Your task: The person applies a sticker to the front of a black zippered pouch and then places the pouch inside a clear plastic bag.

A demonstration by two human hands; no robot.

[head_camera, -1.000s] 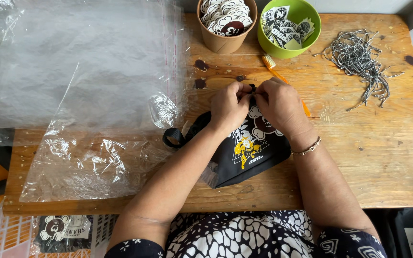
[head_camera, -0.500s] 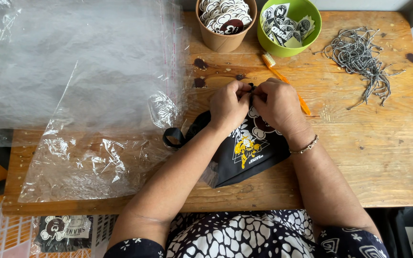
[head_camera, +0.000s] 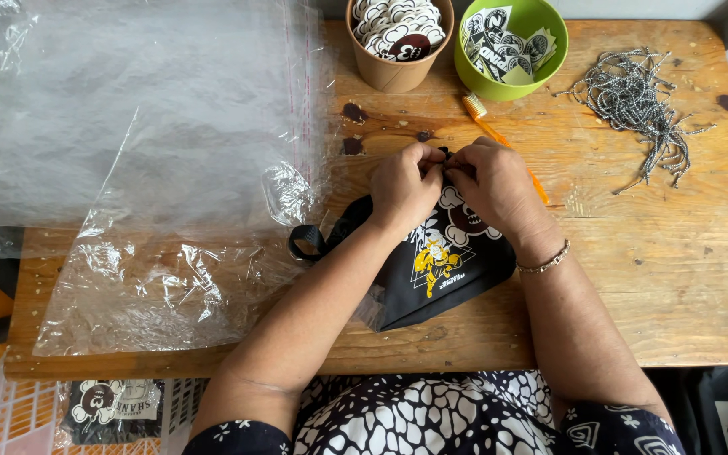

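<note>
Clear plastic bags (head_camera: 141, 160), brown cup (head_camera: 398, 72), green bowl (head_camera: 511, 80), cord pile (head_camera: 642, 97), orange toothbrush (head_camera: 499, 139).

Clear plastic bags (head_camera: 145, 143) lie stacked over the left half of the desk (head_camera: 684, 278). Below the desk's left corner, a bagged black item with a white printed label (head_camera: 115, 404) sits in a crate.

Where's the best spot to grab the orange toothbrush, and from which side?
Probably the bristle end of the toothbrush, coming from the far-left side near the green bowl. It lies flat on the table, slanting from the bristles at upper left toward lower right, and the right hand covers the middle of the handle. Only the head and a short tip past that hand are free, so pinch across the neck from above.
</note>
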